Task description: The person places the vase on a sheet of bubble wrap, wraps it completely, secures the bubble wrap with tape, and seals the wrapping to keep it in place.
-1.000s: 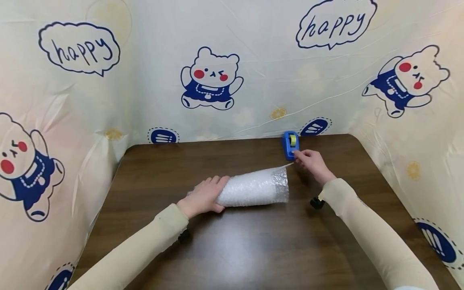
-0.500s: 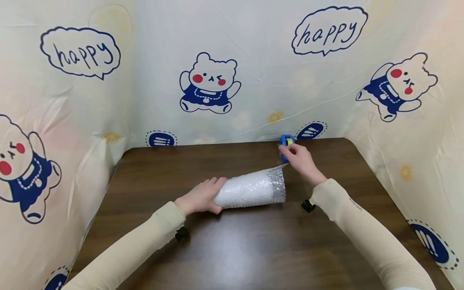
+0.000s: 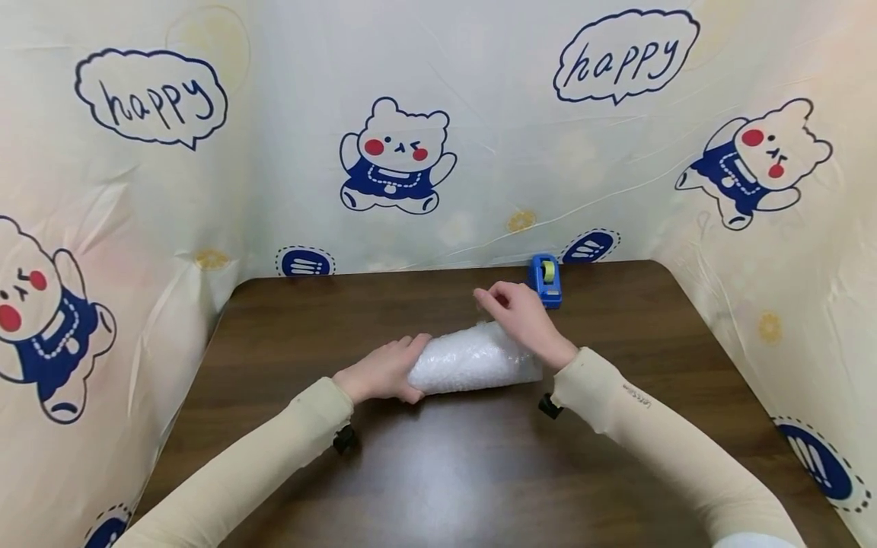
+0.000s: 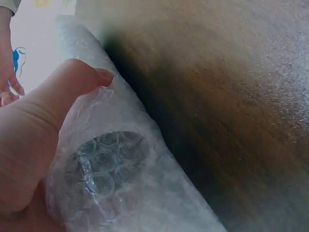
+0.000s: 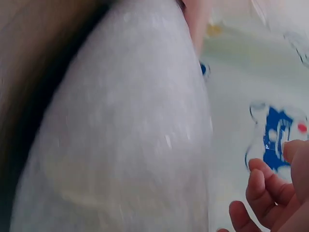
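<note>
A bubble-wrapped roll (image 3: 473, 358) lies on its side on the brown table. My left hand (image 3: 387, 371) grips its left end, thumb at the front and fingers over the far side. In the left wrist view, the thumb presses the bubble wrap (image 4: 120, 108), and a dark round opening shows through the clear layers. Above the roll's right part is my right hand (image 3: 517, 316), fingers curled, with what looks like a small piece of clear tape (image 5: 271, 144) at the thumb tip. Just behind that hand stands a blue tape dispenser (image 3: 546, 281) with a yellowish tape core.
The dark wood table (image 3: 438, 472) ends at a pale patterned cloth (image 3: 288, 152) hung on the back and sides. A small black camera mount (image 3: 550, 406) sits under the right wrist, and another black mount (image 3: 344, 439) under the left.
My right hand has moved left from the tape dispenser to above the roll, uncovering the dispenser. My left hand keeps its grip on the roll's left end.
</note>
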`<action>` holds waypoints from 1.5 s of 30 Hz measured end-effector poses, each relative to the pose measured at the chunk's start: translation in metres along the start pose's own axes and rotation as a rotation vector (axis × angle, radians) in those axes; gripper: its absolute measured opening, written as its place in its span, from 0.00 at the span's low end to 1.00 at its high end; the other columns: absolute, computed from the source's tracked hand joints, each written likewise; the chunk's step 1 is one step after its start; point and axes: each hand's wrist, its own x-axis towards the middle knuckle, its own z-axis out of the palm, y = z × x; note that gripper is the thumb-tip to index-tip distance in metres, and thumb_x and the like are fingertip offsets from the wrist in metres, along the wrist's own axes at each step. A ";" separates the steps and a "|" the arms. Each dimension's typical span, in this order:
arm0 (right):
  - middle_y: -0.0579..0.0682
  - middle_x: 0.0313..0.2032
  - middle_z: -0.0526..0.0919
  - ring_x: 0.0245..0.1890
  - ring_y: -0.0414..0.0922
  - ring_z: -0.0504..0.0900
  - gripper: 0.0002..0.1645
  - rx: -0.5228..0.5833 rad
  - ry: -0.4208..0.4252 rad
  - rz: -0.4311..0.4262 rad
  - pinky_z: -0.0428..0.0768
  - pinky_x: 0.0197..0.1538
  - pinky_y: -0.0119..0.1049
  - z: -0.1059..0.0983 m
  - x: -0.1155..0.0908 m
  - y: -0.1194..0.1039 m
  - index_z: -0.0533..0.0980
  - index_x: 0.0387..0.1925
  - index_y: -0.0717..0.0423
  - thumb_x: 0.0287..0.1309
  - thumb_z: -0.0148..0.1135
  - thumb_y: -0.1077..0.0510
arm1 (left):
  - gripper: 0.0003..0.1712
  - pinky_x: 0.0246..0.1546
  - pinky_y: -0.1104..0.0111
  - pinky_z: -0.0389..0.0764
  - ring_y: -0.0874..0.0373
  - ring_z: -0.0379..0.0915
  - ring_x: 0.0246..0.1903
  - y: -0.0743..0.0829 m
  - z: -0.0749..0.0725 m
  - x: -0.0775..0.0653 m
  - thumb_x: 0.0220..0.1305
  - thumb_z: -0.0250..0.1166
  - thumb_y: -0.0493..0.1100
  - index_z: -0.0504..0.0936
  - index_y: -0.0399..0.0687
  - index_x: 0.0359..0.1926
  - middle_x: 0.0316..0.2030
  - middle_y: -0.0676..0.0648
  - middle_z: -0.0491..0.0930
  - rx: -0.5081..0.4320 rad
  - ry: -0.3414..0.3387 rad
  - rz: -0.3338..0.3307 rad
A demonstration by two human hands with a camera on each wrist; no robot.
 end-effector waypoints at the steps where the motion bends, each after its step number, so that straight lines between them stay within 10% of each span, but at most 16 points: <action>1: 0.48 0.26 0.81 0.28 0.46 0.74 0.22 -0.017 0.006 -0.024 0.71 0.38 0.40 0.005 0.000 -0.003 0.85 0.38 0.55 0.76 0.57 0.43 | 0.62 0.51 0.51 0.80 0.44 0.79 0.47 0.000 -0.001 0.001 0.51 0.81 0.49 0.55 0.40 0.78 0.55 0.36 0.78 0.001 -0.006 -0.005; 6: 0.44 0.23 0.77 0.29 0.46 0.72 0.19 -0.103 0.009 -0.107 0.70 0.40 0.42 0.028 -0.004 -0.016 0.83 0.33 0.52 0.75 0.59 0.44 | 0.72 0.44 0.57 0.81 0.51 0.77 0.35 -0.001 -0.003 0.003 0.52 0.81 0.48 0.40 0.47 0.84 0.46 0.40 0.80 0.005 -0.031 -0.004; 21: 0.42 0.11 0.62 0.15 0.42 0.63 0.35 -0.285 -0.017 -0.122 0.63 0.26 0.37 0.054 -0.007 -0.022 0.70 0.14 0.48 0.80 0.49 0.41 | 0.74 0.46 0.57 0.80 0.52 0.75 0.37 -0.002 0.000 -0.003 0.52 0.81 0.46 0.35 0.49 0.84 0.46 0.41 0.79 -0.029 0.004 0.057; 35: 0.40 0.08 0.64 0.20 0.45 0.71 0.31 -0.353 -0.017 -0.176 0.73 0.39 0.46 0.053 -0.017 -0.024 0.83 0.19 0.47 0.79 0.52 0.45 | 0.64 0.59 0.45 0.78 0.29 0.73 0.60 0.002 -0.002 -0.007 0.63 0.76 0.51 0.39 0.63 0.85 0.76 0.28 0.53 -0.021 -0.054 0.034; 45: 0.40 0.08 0.65 0.21 0.45 0.69 0.29 -0.337 -0.025 -0.173 0.69 0.36 0.44 0.053 -0.021 -0.022 0.87 0.23 0.49 0.79 0.53 0.45 | 0.63 0.52 0.47 0.82 0.36 0.83 0.45 0.001 0.000 -0.008 0.63 0.77 0.50 0.42 0.66 0.85 0.78 0.28 0.46 0.012 -0.037 0.073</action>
